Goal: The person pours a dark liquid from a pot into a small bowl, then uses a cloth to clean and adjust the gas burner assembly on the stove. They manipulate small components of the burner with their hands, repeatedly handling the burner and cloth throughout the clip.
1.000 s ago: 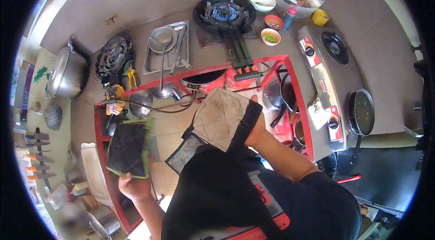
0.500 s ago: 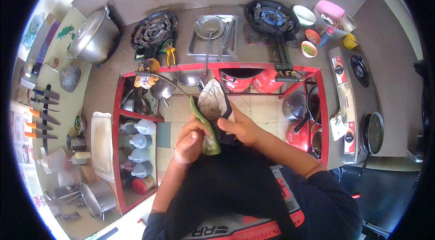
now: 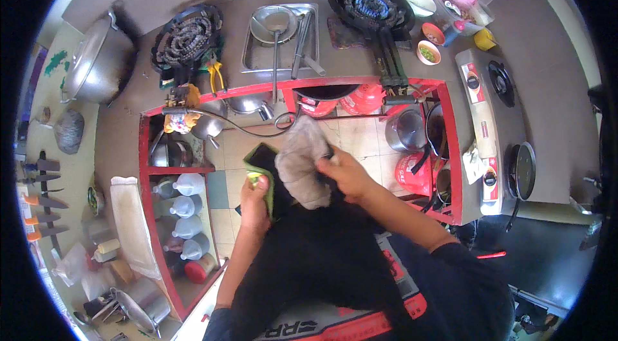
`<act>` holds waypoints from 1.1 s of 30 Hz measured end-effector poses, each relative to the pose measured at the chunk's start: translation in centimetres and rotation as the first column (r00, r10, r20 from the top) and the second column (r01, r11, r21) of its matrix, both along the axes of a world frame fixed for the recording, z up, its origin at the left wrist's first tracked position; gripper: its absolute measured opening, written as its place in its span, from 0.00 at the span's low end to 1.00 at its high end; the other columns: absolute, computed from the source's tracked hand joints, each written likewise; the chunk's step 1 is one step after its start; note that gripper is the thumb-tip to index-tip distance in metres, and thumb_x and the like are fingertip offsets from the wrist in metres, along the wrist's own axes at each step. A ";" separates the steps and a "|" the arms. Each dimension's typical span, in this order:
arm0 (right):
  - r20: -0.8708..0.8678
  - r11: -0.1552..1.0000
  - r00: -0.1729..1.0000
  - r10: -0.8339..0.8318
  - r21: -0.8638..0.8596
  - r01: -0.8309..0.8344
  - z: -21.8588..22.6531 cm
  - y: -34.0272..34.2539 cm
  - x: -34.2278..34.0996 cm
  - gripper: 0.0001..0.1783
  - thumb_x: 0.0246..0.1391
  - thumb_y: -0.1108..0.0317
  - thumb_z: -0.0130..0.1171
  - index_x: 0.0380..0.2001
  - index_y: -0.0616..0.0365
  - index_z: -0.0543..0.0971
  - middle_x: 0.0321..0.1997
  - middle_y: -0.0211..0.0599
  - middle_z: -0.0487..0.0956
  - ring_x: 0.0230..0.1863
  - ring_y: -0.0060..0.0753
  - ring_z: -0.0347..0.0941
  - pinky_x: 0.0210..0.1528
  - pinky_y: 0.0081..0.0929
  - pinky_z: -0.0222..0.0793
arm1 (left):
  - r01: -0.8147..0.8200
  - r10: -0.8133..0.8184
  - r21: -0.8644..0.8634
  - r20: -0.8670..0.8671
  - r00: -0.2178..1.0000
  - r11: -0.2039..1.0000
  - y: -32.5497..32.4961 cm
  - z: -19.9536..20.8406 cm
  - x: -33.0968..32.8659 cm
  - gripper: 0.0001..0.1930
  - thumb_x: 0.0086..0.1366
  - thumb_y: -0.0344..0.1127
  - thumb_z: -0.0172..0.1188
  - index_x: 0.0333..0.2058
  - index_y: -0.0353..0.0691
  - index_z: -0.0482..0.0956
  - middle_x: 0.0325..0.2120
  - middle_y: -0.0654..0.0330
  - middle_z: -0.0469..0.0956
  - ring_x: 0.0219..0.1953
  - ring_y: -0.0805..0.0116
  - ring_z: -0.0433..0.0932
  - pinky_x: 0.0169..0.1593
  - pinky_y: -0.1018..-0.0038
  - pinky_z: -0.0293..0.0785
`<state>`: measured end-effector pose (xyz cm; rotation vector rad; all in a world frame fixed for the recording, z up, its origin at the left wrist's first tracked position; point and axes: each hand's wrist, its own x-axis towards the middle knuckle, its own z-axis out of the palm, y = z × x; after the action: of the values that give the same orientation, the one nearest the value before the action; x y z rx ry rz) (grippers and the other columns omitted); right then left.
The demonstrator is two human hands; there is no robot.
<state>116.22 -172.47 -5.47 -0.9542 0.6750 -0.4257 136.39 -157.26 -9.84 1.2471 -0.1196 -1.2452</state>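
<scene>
In front of my dark apron, my left hand (image 3: 255,204) grips a green-edged pot holder (image 3: 268,164) whose dark face shows, thumb on top at its green side. My right hand (image 3: 346,175) pinches a grey padded pot holder (image 3: 305,161) along its right side, thumb pointing inward. The grey pad hangs upright between my hands. It overlaps the right part of the green-edged one, so I cannot tell whether the two touch. Both are held above the tiled floor, in the gap before the red-framed counter (image 3: 257,97).
Ahead, a burner with blue flame (image 3: 372,7) stands right of a steel tray with a strainer (image 3: 280,41); another black burner (image 3: 188,38) is at left. A large lidded pot (image 3: 100,64) stands far left, knives (image 3: 45,202) below it. A gas stove (image 3: 492,122) with a pan is right.
My hands have drawn slightly apart. The green-edged pot holder has opened out to show its dark face, and the right-hand one now shows a plain grey side. The whole view has shifted.
</scene>
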 end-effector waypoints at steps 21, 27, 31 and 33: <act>-0.397 0.793 0.691 -0.604 -0.214 0.571 -40.4 -37.9 -16.3 0.21 0.74 0.50 0.55 0.58 0.53 0.81 0.50 0.37 0.85 0.47 0.37 0.82 0.52 0.42 0.78 | -0.185 0.225 0.278 -0.121 0.967 0.943 -25.5 -28.5 -0.9 0.26 0.77 0.55 0.61 0.64 0.45 0.72 0.51 0.60 0.80 0.50 0.63 0.81 0.55 0.63 0.79; -0.431 0.794 0.673 -0.601 -0.222 0.566 -43.7 -39.9 -15.6 0.19 0.73 0.52 0.57 0.56 0.54 0.81 0.47 0.36 0.84 0.44 0.34 0.80 0.48 0.40 0.75 | -0.264 0.294 0.152 -0.231 0.927 0.952 -32.0 -32.1 -1.9 0.23 0.83 0.51 0.51 0.63 0.41 0.76 0.57 0.57 0.82 0.58 0.57 0.82 0.66 0.59 0.76; -0.436 0.788 0.664 -0.607 -0.226 0.573 -44.8 -40.1 -16.0 0.18 0.73 0.53 0.57 0.55 0.54 0.81 0.45 0.35 0.84 0.41 0.33 0.79 0.45 0.38 0.74 | -0.318 0.340 0.121 -0.334 0.879 0.940 -34.2 -33.5 -0.9 0.18 0.82 0.42 0.53 0.60 0.38 0.76 0.55 0.56 0.83 0.58 0.57 0.82 0.65 0.60 0.77; -0.438 0.792 0.667 -0.602 -0.227 0.566 -45.0 -40.2 -16.2 0.18 0.72 0.54 0.58 0.54 0.55 0.81 0.44 0.34 0.83 0.40 0.32 0.78 0.43 0.37 0.73 | -0.308 0.335 0.138 -0.276 0.901 0.941 -34.3 -33.7 -0.8 0.16 0.80 0.39 0.54 0.59 0.37 0.77 0.54 0.56 0.83 0.57 0.57 0.82 0.64 0.60 0.78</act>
<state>100.06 -212.63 -50.52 -0.9011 1.4707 -0.7953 135.61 -191.57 -43.53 1.0898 0.3552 -1.1393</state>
